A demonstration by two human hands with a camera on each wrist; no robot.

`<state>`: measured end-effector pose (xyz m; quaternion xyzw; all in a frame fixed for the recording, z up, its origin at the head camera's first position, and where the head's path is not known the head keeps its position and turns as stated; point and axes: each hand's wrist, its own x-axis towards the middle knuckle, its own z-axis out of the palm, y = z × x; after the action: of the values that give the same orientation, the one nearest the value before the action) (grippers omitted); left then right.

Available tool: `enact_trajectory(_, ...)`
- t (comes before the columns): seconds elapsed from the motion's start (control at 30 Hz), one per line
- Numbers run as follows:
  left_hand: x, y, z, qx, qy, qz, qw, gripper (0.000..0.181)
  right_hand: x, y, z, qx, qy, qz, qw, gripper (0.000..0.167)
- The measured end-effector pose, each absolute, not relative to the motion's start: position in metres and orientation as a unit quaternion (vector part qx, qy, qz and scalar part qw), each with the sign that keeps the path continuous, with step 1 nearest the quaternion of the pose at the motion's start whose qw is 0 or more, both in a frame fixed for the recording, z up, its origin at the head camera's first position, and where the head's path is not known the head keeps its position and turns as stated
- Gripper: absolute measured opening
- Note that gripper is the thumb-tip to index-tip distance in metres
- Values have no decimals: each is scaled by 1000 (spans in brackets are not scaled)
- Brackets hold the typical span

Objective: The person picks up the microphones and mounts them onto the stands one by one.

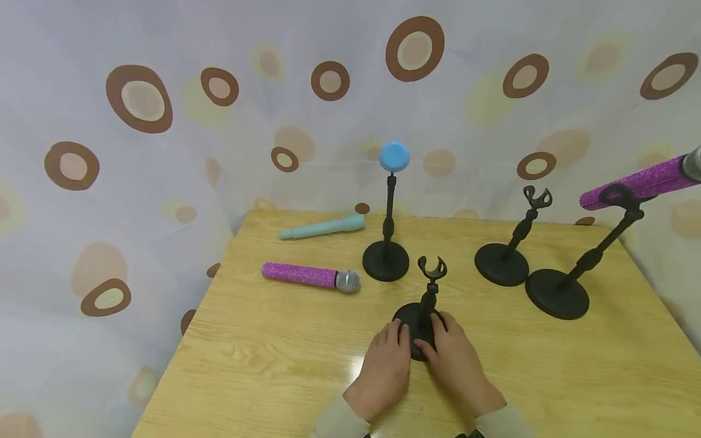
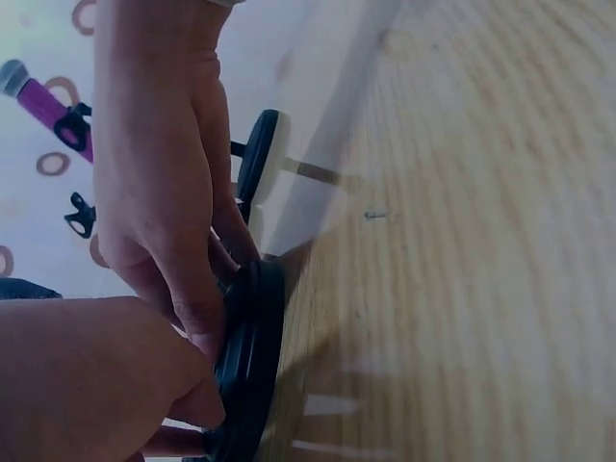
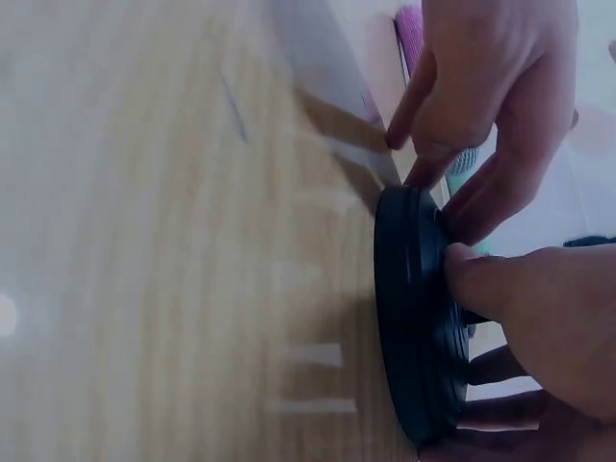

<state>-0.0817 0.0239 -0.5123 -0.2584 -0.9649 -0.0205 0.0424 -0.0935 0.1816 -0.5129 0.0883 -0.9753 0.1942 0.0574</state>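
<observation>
A black desktop microphone stand [image 1: 429, 298] with an open clip on top stands upright near the table's front. My left hand [image 1: 386, 365] holds the left side of its round base, fingers along the rim. From the right, my right hand [image 1: 454, 359] holds the same base, its thumb on the near part and its fingers around the far right. In the left wrist view the base [image 2: 252, 356] is partly hidden by both hands. The right wrist view shows the base [image 3: 409, 318] edge-on at the tabletop, with fingertips of both hands on it.
A glittery purple microphone [image 1: 301, 275] and a pale teal microphone [image 1: 323, 228] lie left. Behind stands a stand with a blue disc [image 1: 394, 157]. At right are an unloaded stand [image 1: 502, 264] and one bearing a purple microphone [image 1: 646, 182]. Patterned cloth [image 1: 328, 121] borders the wooden table [image 1: 246, 365].
</observation>
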Motion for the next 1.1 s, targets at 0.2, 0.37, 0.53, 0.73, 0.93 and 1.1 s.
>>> enact_trajectory(0.2, -94, 3, -505, -274, -952, -135, -25, 42, -89, 176, -513, 66, -974, 213, 34, 66)
enact_trajectory(0.37, -110, -25, -501, -265, -933, -241, -36, 38, -87, 174, -518, 72, -972, 223, 24, 68)
enact_trajectory(0.53, -131, -55, -492, -243, -927, -281, 51, 44, -85, 173, -515, 68, -972, 224, -7, 68)
enact_trajectory(0.73, -165, -88, -479, -175, -939, -279, 96, 50, -84, 176, -510, 70, -973, 219, -15, 66)
enact_trajectory(0.93, -195, -115, -489, -139, -957, -205, 153, 55, -83, 177, -508, 88, -973, 212, -17, 63)
enact_trajectory(1.1, -206, -126, -505, -164, -962, -129, 178, 50, -82, 177, -507, 93, -973, 210, -13, 61)
